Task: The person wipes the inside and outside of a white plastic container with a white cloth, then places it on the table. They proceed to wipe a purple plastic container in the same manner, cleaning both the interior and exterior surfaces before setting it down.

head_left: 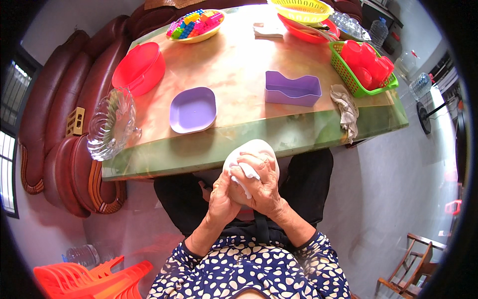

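Observation:
Over my lap, just off the table's near edge, my hands hold a pale, rounded bowl-like dish (pixel 258 146). Its far rim shows beyond my fingers, while much of the rest is covered by them. My left hand (pixel 223 198) grips its near left side, thumb up. My right hand (pixel 263 185) is closed on a white cloth (pixel 248 171) and presses it against the dish. On the table ahead sit a shallow purple dish (pixel 193 110) to the left and a purple open box (pixel 293 90) with a dipped front to the right.
The table (pixel 239 127) also carries a scalloped glass bowl (pixel 115 124), a red basin (pixel 140 69), a yellow bowl of toy bricks (pixel 219 33), a green basket (pixel 354 79) of red cups and a crumpled rag (pixel 345 110). Orange plastic chairs (pixel 89 279) stand behind left, a wooden chair (pixel 411 271) right.

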Tool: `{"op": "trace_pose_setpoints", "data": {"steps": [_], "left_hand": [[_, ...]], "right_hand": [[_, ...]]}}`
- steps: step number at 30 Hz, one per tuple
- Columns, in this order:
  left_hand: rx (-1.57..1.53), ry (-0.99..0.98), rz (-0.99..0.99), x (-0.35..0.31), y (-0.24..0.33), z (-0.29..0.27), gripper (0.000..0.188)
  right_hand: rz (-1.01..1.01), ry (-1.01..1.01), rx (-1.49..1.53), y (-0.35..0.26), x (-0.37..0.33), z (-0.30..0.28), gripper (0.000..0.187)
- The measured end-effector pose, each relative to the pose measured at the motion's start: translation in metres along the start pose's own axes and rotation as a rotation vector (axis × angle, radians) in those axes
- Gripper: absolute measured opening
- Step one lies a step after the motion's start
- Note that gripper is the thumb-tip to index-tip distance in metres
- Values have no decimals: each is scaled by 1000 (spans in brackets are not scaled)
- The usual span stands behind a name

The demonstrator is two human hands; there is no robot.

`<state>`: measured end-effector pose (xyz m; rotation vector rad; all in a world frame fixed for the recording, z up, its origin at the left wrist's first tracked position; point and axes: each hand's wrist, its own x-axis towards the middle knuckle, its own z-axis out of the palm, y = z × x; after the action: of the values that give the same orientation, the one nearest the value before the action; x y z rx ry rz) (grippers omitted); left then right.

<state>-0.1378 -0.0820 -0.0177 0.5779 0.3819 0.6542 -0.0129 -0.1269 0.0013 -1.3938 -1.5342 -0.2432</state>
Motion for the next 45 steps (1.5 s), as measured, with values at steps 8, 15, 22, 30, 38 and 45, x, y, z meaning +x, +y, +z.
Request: {"op": "trace_pose_setpoints", "data": {"steps": [8, 15, 22, 30, 38, 45], "left_hand": [[43, -55, 5, -4, 6, 10, 49], [36, -127, -52, 0, 7, 3, 51], [378, -141, -303, 18, 37, 14, 52], [631, -222, -139, 13, 23, 1, 39], [584, -146, -116, 8, 23, 7, 50], [471, -137, -97, 10, 19, 0, 52]], "right_hand": [[191, 102, 75, 27, 16, -7, 26], [401, 148, 387, 51, 6, -17, 24], [117, -14, 250, 37, 13, -22, 36], [-65, -96, 151, 14, 12, -18, 30], [520, 184, 341, 44, 8, -13, 14], [498, 223, 320, 35, 13, -11, 18]]}}
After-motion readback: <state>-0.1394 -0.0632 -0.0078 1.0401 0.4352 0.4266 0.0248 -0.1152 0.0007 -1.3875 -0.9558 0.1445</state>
